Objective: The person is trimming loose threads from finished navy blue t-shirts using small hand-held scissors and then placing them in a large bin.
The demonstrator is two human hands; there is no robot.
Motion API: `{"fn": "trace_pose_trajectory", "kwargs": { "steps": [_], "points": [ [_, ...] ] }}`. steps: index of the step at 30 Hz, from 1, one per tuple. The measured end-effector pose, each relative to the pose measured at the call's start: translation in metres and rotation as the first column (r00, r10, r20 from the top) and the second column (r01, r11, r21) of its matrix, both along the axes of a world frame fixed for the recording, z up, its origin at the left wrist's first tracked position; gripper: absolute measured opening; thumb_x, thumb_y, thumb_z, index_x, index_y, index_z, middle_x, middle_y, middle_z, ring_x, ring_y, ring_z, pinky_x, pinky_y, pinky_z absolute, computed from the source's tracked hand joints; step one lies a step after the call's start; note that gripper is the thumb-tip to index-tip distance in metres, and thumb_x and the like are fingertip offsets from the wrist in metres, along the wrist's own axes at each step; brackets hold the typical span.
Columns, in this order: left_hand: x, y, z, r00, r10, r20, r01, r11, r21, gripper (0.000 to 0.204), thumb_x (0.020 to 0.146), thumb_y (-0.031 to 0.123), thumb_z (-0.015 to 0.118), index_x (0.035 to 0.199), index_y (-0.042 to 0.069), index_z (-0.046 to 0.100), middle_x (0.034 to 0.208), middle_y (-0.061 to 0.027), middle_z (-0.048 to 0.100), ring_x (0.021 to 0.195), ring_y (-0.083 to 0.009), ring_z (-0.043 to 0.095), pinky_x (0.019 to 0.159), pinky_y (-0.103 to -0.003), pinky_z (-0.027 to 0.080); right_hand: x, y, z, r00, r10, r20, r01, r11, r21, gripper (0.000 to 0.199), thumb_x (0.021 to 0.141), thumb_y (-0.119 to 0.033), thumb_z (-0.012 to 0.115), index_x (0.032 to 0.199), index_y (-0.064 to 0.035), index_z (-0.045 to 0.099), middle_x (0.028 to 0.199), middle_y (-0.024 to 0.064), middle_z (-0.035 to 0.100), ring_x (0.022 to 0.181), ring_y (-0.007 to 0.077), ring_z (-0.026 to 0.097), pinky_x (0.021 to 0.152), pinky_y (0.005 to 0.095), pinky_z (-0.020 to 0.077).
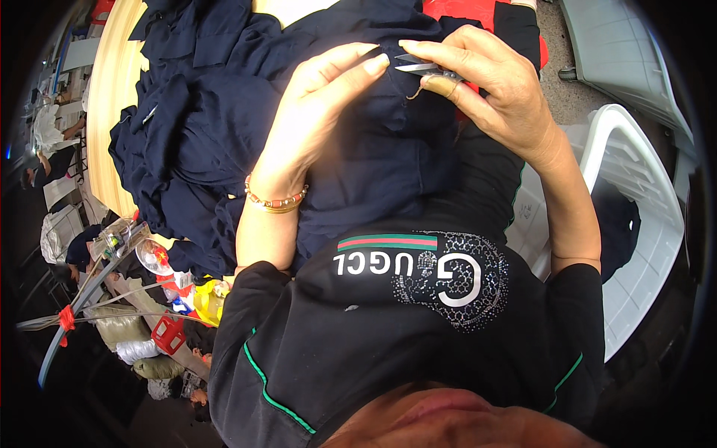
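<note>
A heap of dark navy cloth [358,168], likely garments, spreads over the table and down toward my lap. My left hand [310,101] is raised over it, thumb and forefinger pinching a bit of the navy cloth. Close by on the right, my right hand [497,82] grips a small pair of thread snips [420,68]. Their blades point left toward my left fingertips, and they look slightly parted. A thin loose thread [413,95] dangles beneath the snips. Most of the snips' body is hidden in my fingers.
A pale wooden tabletop [112,127] shows at the left. On the right stands a white plastic basket [635,313] with dark cloth inside. A metal rod [93,287] with red ties rises at lower left, near a yellow bag [209,301]. Other people work farther left.
</note>
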State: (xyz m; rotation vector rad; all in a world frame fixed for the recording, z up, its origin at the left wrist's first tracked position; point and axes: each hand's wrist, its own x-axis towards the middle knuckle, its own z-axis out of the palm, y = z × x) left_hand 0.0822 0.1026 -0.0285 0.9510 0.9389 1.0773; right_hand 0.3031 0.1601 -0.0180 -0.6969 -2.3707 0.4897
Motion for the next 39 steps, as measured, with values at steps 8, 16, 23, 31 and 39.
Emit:
{"fn": "trace_pose_trajectory", "kwargs": {
  "steps": [8,16,23,31,39],
  "points": [
    [-0.001,0.000,0.000,1.000,0.011,0.009,-0.011,1.000,0.004,0.024,0.093,0.009,0.058,0.114,-0.002,0.063,0.106,-0.0052,0.067,0.097,-0.0094,0.060,0.090,-0.022,0.045,-0.001,0.001,-0.002,1.000,0.000,-0.015,0.000,1.000,0.003,0.036,0.077,-0.012,0.068,0.113,-0.0134,0.067,0.082,0.0025,0.059,0.073,0.0180,0.059,0.061,0.0291,0.0476],
    [0.005,-0.001,0.001,0.999,0.040,0.021,-0.040,0.999,0.003,0.022,0.093,0.010,0.058,0.111,-0.002,0.064,0.101,-0.0043,0.067,0.092,-0.0084,0.061,0.085,-0.021,0.047,0.002,0.004,-0.002,0.999,0.007,-0.054,-0.007,1.000,0.006,0.034,0.077,-0.012,0.071,0.111,-0.0114,0.067,0.080,0.0027,0.059,0.071,0.0169,0.059,0.061,0.0272,0.0472],
    [0.012,-0.005,0.005,0.953,0.100,-0.287,-0.019,0.962,0.273,0.018,0.091,0.004,0.057,0.108,-0.002,0.063,0.100,-0.0034,0.066,0.094,-0.0087,0.059,0.084,-0.022,0.047,0.004,0.001,0.002,0.996,0.025,-0.081,-0.056,0.917,-0.396,0.020,0.077,-0.011,0.076,0.091,-0.0010,0.065,0.078,0.0042,0.061,0.070,0.0092,0.056,0.064,0.0228,0.0454],
    [-0.021,0.001,0.009,0.974,0.066,-0.218,-0.026,0.983,0.180,0.024,0.091,0.004,0.055,0.112,-0.003,0.062,0.102,-0.0025,0.065,0.093,-0.0072,0.059,0.085,-0.021,0.046,0.019,0.020,-0.003,0.907,-0.206,-0.368,-0.022,0.848,-0.529,0.009,0.084,-0.003,0.069,0.092,-0.0007,0.065,0.080,-0.0038,0.060,0.070,0.0012,0.051,0.062,0.0164,0.0411],
    [-0.019,0.002,0.004,0.990,0.079,-0.117,-0.071,0.995,0.073,0.023,0.092,0.008,0.060,0.112,-0.003,0.062,0.101,-0.0016,0.066,0.097,-0.0059,0.058,0.085,-0.019,0.045,0.003,0.010,0.001,0.958,-0.225,-0.180,0.137,0.906,-0.400,0.033,0.081,-0.014,0.075,0.109,-0.0029,0.062,0.088,-0.0007,0.062,0.074,0.0058,0.055,0.068,0.0202,0.0449]
  ]
}}
